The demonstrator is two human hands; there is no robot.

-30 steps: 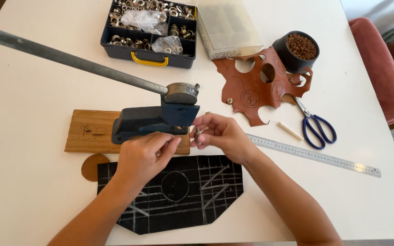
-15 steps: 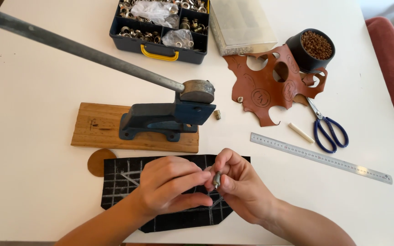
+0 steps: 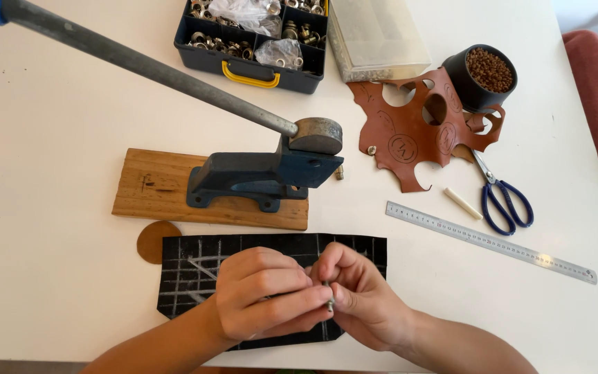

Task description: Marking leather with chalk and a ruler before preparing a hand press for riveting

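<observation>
Withdrawn from the blue cast-iron lever press [image 3: 264, 176], both my hands, left [image 3: 261, 294] and right [image 3: 361, 298], now pinch a small silvery metal die [image 3: 329, 296] between fingertips above the black gridded cutting mat [image 3: 195, 266], suggesting fitting work.

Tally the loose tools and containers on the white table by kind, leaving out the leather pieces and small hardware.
Blue cast-iron lever press on a wooden board: 1
Blue-handled scissors: 1
Long steel ruler: 1
Dark compartment box with yellow latch: 1
Clear plastic box: 1
Black round cup of brown beads: 1
Black gridded cutting mat: 1
Total: 7
</observation>
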